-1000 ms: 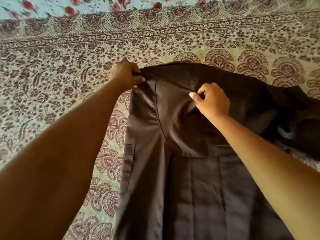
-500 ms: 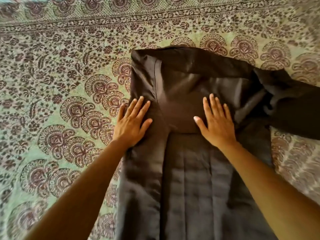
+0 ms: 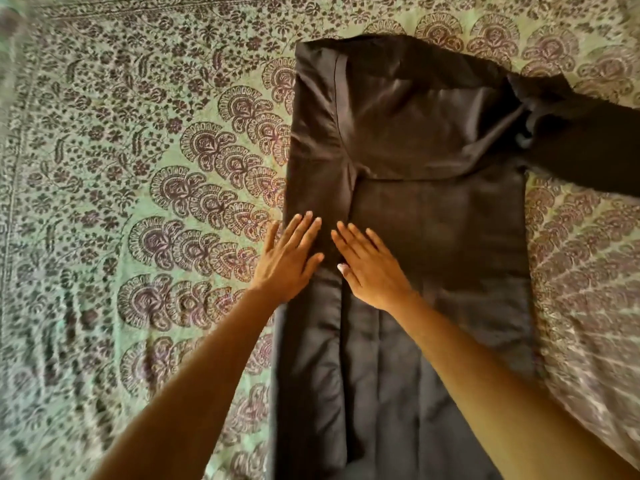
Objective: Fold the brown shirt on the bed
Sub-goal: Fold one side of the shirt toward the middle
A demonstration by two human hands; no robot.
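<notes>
The brown shirt (image 3: 433, 220) lies flat on the bed (image 3: 138, 202), its left side folded in. Your left hand (image 3: 289, 259) and right hand (image 3: 370, 268) press it, palms open, gripping nothing: smoothing step. Next, likely fold in the outstretched sleeve (image 3: 585, 140).

A printed bedspread (image 3: 145, 209) fills the whole view, with no wall, floor or window to be seen. Its ground is pale green, covered in dark maroon vines and small flowers. Rows of fan-shaped paisley motifs curve across the middle and along the far right. A narrow patterned border band (image 3: 166, 12) runs along the far edge. Warm, soft light falls evenly; the near-right corner looks washed out and blurred
</notes>
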